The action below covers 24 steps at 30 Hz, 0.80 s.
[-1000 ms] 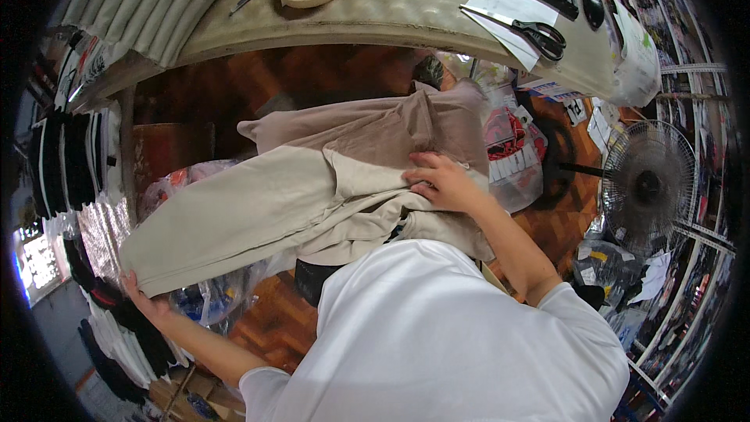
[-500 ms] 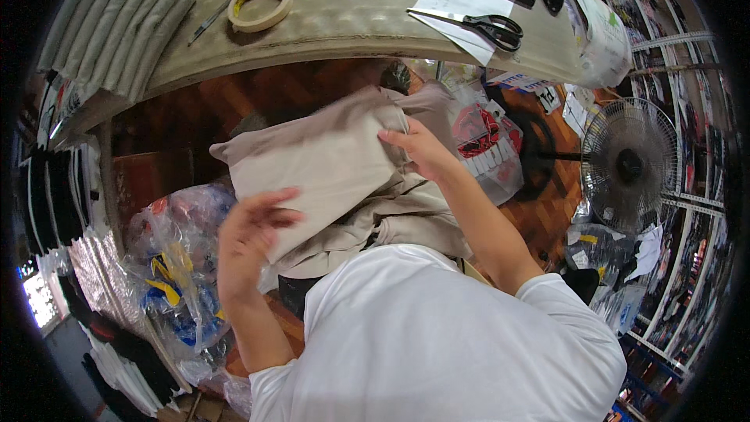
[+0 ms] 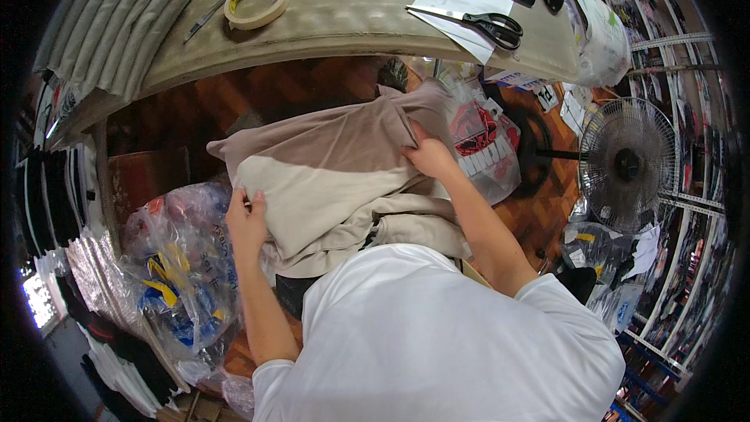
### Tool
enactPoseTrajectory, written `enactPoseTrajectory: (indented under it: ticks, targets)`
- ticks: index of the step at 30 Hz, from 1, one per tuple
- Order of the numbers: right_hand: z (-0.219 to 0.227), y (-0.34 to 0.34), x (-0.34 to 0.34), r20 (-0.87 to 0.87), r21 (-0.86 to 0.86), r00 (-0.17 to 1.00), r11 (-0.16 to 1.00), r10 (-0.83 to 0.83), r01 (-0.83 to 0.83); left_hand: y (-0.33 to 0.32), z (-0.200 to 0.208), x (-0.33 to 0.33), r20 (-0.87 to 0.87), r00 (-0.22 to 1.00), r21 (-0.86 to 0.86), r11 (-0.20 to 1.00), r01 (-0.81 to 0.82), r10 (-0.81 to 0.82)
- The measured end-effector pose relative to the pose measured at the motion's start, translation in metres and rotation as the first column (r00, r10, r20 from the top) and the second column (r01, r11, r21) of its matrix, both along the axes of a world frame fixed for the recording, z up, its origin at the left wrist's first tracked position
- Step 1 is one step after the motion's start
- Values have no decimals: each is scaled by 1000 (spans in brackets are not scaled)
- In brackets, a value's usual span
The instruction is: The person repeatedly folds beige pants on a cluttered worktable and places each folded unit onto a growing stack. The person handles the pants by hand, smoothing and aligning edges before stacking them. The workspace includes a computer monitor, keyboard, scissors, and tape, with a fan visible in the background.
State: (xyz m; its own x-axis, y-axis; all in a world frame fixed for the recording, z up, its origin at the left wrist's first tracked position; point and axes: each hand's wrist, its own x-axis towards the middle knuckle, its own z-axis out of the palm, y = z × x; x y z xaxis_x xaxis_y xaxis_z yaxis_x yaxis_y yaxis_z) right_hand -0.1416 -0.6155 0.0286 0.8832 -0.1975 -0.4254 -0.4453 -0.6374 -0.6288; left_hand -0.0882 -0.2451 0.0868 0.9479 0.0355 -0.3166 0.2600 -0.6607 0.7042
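Beige garment (image 3: 328,187) lies between the two hands, in front of the white shirt (image 3: 445,328), with cloth reaching both sets of fingers. The right hand (image 3: 428,155) appears to pinch a raised edge of it between thumb and fingers. The left hand (image 3: 247,223) is at the opposite edge, thumb and forefinger slightly apart at their tips and touching the cloth; whether they press it between them, I cannot tell.

Between the fingers, one panel is already doubled over and fairly flat. Nearer the body than either set of fingertips, the rest is bunched in loose creases, so smoothing and squaring look, to my judgement, still undone; the layers do not line up yet. The long axis runs roughly from the left fingers to the right ones, rising slightly toward the right. A blunt corner points left, beyond and above the left fingertips; which end is the garment's top, I cannot tell.

Farther out, a clear plastic bag (image 3: 187,266) sits just left of the left fingers, and a red-printed bag (image 3: 488,144) right of the right ones. Beyond both hands is the desk (image 3: 344,43), carrying a tape roll (image 3: 258,22) and scissors (image 3: 494,29). A fan (image 3: 626,164) stands well right of the right fingers.
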Motion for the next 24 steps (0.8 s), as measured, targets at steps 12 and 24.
enactPoseTrajectory:
  ticks: [12, 24]
  targets:
    - [50, 123, 41, 156, 1, 915, 926, 373, -378, 150, 73, 7, 142, 962, -264, 946, -190, 233]
    - [32, 283, 58, 579, -208, 519, 730, 629, -651, 107, 139, 5, 216, 976, 267, 961, -75, 17]
